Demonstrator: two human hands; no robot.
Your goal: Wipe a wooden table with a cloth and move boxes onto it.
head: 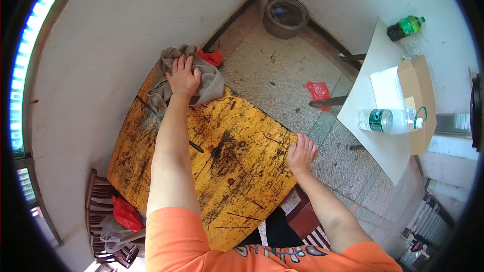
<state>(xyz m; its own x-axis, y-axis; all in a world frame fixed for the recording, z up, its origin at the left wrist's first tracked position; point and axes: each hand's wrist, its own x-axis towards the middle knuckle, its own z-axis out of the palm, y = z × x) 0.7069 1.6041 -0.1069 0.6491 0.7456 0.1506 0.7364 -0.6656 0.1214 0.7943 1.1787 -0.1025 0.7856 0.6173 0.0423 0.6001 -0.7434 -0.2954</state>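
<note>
My left hand (183,77) lies flat, fingers spread, on a crumpled grey-brown cloth (211,81) at the far left corner of a worn yellow wooden table (261,151). The cloth spreads around the hand and partly covers that corner. At the table's right corner, my right hand (301,154) grips the edge, with its fingers over the rim. The tabletop is scratched, with dark stains and gouges. A short black stick-like thing (196,146) shows beside my left forearm; whether it is loose or a mark, I cannot tell.
Red plastic (211,57) shows behind the cloth. A wooden chair (99,204) holding bags stands left; another chair (298,215) is near me. On the right, a white table (372,151) carries a large water bottle (389,120) and a cardboard box (418,83). A round pot (285,30) occupies the corner.
</note>
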